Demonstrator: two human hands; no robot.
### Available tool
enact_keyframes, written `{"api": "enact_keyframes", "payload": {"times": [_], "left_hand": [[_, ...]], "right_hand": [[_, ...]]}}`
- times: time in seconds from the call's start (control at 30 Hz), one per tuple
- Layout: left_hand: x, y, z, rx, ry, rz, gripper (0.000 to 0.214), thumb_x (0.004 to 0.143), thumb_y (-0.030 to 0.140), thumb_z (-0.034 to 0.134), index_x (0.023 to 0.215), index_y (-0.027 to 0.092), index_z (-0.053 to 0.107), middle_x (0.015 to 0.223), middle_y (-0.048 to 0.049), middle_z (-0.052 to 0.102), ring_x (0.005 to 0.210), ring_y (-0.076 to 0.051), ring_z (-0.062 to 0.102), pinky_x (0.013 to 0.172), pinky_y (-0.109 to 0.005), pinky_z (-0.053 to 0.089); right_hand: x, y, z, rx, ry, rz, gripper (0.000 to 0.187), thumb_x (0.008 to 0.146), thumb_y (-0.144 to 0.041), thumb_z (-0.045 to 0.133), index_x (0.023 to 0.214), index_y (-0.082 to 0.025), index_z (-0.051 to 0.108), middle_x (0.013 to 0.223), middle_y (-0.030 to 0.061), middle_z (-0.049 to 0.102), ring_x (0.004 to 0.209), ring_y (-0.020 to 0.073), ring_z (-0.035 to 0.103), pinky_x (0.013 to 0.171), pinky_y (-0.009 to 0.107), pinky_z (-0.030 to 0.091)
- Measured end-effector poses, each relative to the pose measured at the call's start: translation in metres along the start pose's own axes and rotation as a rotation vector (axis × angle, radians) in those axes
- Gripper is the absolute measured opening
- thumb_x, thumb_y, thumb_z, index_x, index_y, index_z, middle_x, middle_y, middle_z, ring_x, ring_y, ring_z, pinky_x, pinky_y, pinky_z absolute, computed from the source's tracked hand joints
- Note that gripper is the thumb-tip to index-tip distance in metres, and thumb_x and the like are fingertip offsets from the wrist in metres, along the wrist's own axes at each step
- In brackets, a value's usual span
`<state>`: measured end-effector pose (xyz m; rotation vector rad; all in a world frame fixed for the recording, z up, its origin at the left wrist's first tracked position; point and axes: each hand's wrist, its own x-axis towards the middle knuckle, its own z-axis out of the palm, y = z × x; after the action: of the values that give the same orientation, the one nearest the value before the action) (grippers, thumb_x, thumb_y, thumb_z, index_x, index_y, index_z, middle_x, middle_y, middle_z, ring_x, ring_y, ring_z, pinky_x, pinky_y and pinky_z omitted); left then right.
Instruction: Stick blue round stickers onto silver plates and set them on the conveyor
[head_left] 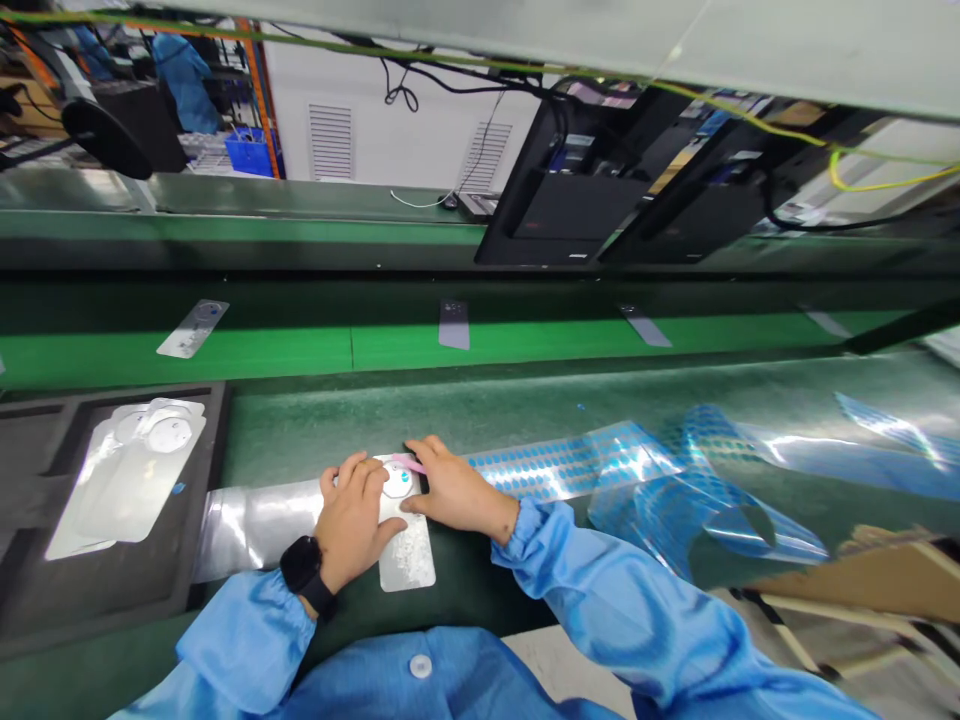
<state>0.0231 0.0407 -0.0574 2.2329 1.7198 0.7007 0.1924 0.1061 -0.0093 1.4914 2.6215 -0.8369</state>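
Observation:
A silver flat plate (pixel 409 555) with a round white ring at its top lies on the green bench in front of me. My left hand (pixel 351 520) lies over the plate's left side, fingers curled down onto it, a black watch on the wrist. My right hand (pixel 450 490) rests at the plate's upper right, fingers pinched on a thin pink tool (pixel 407 464) whose tip points at the ring. A long strip of clear film with blue dot stickers (pixel 570 465) runs to the right from under my right hand.
A dark foam tray (pixel 45 600) at the left holds a stack of silver plates (pixel 127 475). Beyond the bench a green conveyor (pixel 315 350) carries single plates (pixel 193 328). Black equipment (pixel 562 190) stands behind it. Crumpled film (pixel 697 510) and cardboard (pixel 862 580) lie at the right.

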Motion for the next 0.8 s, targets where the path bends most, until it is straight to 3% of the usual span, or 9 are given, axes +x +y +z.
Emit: {"api": "enact_keyframes", "payload": {"times": [0.1,0.2,0.3,0.4,0.43,0.5,0.57,0.63,0.8], "left_hand": [[-0.002,0.001,0.005,-0.005,0.186,-0.005,0.037,0.078,0.03,0.067,0.11,0.016,0.053,0.114,-0.0151,0.062,0.117,-0.034,0.051,0.092,-0.052,0.039],[-0.006,0.005,-0.011,-0.026,0.397,-0.013,0.02,0.087,0.024,0.053,0.106,0.019,0.053,0.105,-0.0109,0.063,0.106,-0.026,0.055,0.091,-0.045,0.043],[-0.016,-0.006,-0.058,0.026,0.55,-0.08,0.013,0.089,0.02,0.047,0.1,0.022,0.052,0.094,-0.0069,0.062,0.095,-0.022,0.058,0.089,-0.04,0.046],[-0.028,-0.044,-0.12,0.245,0.619,-0.349,0.016,0.088,0.033,0.046,0.094,0.02,0.053,0.088,-0.0101,0.061,0.091,-0.028,0.059,0.087,-0.044,0.046],[-0.03,-0.062,-0.139,0.33,0.606,-0.471,0.024,0.086,0.039,0.046,0.092,0.018,0.053,0.085,-0.0124,0.06,0.092,-0.032,0.059,0.088,-0.048,0.046],[-0.034,-0.096,-0.167,0.406,0.407,-0.7,0.036,0.078,0.049,0.05,0.091,0.016,0.053,0.084,-0.014,0.059,0.094,-0.038,0.059,0.088,-0.052,0.045],[-0.035,-0.124,-0.18,0.374,0.188,-0.88,0.037,0.071,0.052,0.056,0.086,0.019,0.051,0.08,-0.01,0.058,0.09,-0.038,0.06,0.082,-0.049,0.047],[-0.035,-0.139,-0.181,0.308,0.066,-0.986,0.032,0.067,0.05,0.059,0.077,0.023,0.047,0.072,-0.0036,0.053,0.084,-0.034,0.06,0.077,-0.043,0.047],[-0.042,-0.164,-0.177,0.275,0.106,-1.052,0.032,0.067,0.05,0.057,0.075,0.026,0.039,0.062,0.0032,0.041,0.08,-0.026,0.056,0.074,-0.038,0.044]], "right_hand": [[0.013,0.0,-0.006,0.055,0.003,0.04,0.054,0.063,-0.022,0.079,0.112,-0.014,0.057,0.111,0.0099,0.056,0.096,0.0227,0.059,0.083,0.034,0.046],[0.044,0.004,-0.022,0.16,0.009,0.049,0.032,0.068,-0.016,0.072,0.098,-0.014,0.059,0.086,0.0027,0.061,0.078,0.0183,0.058,0.069,0.029,0.044],[0.097,0.004,-0.053,0.314,0.19,0.007,0.019,0.074,-0.015,0.066,0.092,-0.016,0.061,0.081,0.0004,0.063,0.075,0.016,0.058,0.068,0.027,0.043],[0.15,0.0,-0.088,0.405,0.503,0.024,0.023,0.073,-0.02,0.067,0.096,-0.016,0.063,0.085,0.0018,0.065,0.079,0.0167,0.06,0.074,0.028,0.045],[0.161,-0.002,-0.097,0.416,0.593,0.047,0.025,0.072,-0.021,0.068,0.096,-0.016,0.063,0.086,0.0025,0.066,0.081,0.0172,0.06,0.077,0.03,0.045],[0.172,-0.006,-0.108,0.434,0.68,0.084,0.025,0.071,-0.023,0.07,0.094,-0.016,0.064,0.085,0.0033,0.066,0.08,0.0175,0.061,0.079,0.031,0.046],[0.164,-0.007,-0.11,0.456,0.661,0.098,0.022,0.07,-0.025,0.07,0.089,-0.015,0.065,0.081,0.0028,0.066,0.075,0.0168,0.06,0.075,0.03,0.046],[0.143,-0.004,-0.107,0.466,0.602,0.087,0.02,0.069,-0.027,0.071,0.084,-0.015,0.066,0.076,0.0014,0.065,0.07,0.0157,0.059,0.07,0.028,0.045],[0.074,0.017,-0.091,0.616,0.447,0.112,0.019,0.074,-0.034,0.062,0.072,-0.016,0.064,0.058,-0.0018,0.055,0.053,0.0123,0.049,0.053,0.025,0.038]]}}
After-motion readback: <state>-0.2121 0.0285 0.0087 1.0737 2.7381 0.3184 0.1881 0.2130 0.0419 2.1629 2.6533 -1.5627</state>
